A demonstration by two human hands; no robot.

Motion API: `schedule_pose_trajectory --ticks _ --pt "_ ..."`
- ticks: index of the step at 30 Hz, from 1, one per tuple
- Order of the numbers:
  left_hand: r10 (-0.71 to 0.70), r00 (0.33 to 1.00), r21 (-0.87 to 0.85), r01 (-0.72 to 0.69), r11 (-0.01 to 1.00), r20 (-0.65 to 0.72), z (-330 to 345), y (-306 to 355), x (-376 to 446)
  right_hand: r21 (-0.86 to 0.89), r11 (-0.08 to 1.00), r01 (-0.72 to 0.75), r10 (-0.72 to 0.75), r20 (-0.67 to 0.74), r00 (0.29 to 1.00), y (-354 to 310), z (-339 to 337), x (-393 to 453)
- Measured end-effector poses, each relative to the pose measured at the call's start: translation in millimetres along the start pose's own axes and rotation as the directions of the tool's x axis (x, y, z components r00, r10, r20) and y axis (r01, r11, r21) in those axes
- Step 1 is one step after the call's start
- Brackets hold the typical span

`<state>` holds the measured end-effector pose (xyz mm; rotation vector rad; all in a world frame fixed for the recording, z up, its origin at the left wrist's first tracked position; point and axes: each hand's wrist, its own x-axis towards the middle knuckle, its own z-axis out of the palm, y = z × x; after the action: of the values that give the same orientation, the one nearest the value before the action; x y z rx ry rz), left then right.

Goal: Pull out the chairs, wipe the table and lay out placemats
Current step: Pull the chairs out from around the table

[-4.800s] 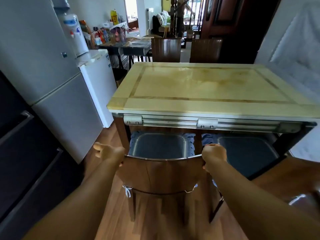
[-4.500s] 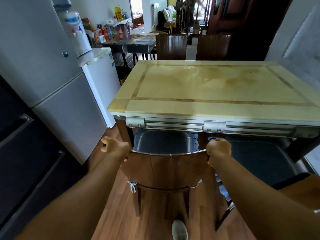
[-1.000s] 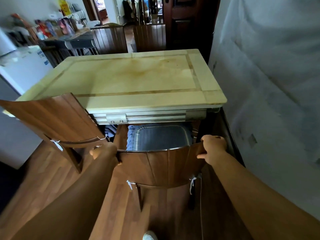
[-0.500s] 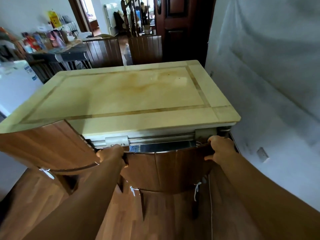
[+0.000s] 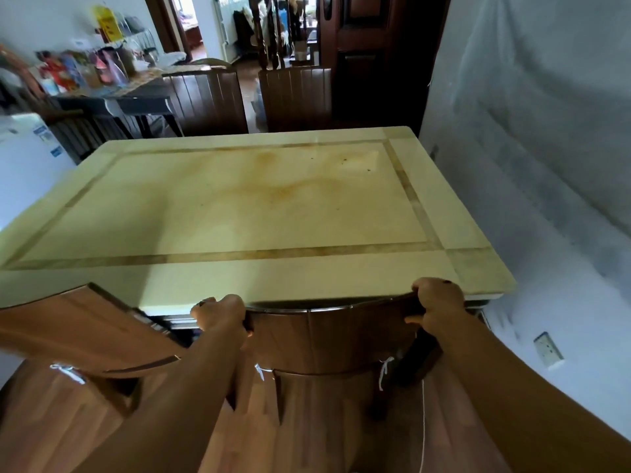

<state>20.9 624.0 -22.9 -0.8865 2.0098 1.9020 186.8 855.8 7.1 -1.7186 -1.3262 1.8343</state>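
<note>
A brown wooden chair (image 5: 331, 339) stands at the near right end of the pale yellow stone table (image 5: 239, 206). My left hand (image 5: 222, 314) grips the left top corner of its backrest. My right hand (image 5: 438, 303) grips the right top corner. The backrest top sits level with the table's near edge and hides the seat. A second wooden chair (image 5: 78, 331) stands pulled out at an angle at the near left. The tabletop shows brownish stains and a few dark specks.
Two dark chairs (image 5: 208, 100) (image 5: 295, 97) stand at the table's far side. A white wall (image 5: 546, 165) runs close along the right, with a socket (image 5: 547, 349) low down. A white fridge (image 5: 24, 158) and a cluttered side table (image 5: 102, 83) are at left. Wooden floor (image 5: 51, 421) lies below.
Earlier I held the left chair; now it stands pulled out at the left. Both hands grip the right chair, whose backrest has risen in view and covers the cushion under the table.
</note>
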Motion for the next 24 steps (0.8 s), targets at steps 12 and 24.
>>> schedule_pose_trajectory --ticks 12,24 --pt "0.040 0.998 0.025 -0.039 0.999 -0.044 23 11 12 0.073 0.997 0.011 -0.010 -0.018 1.000 0 20 54" --pt "0.483 0.876 0.282 -0.469 0.837 0.025 6 -10 -54 -0.115 0.932 0.344 -0.328 0.139 0.935 16 -6 -11"
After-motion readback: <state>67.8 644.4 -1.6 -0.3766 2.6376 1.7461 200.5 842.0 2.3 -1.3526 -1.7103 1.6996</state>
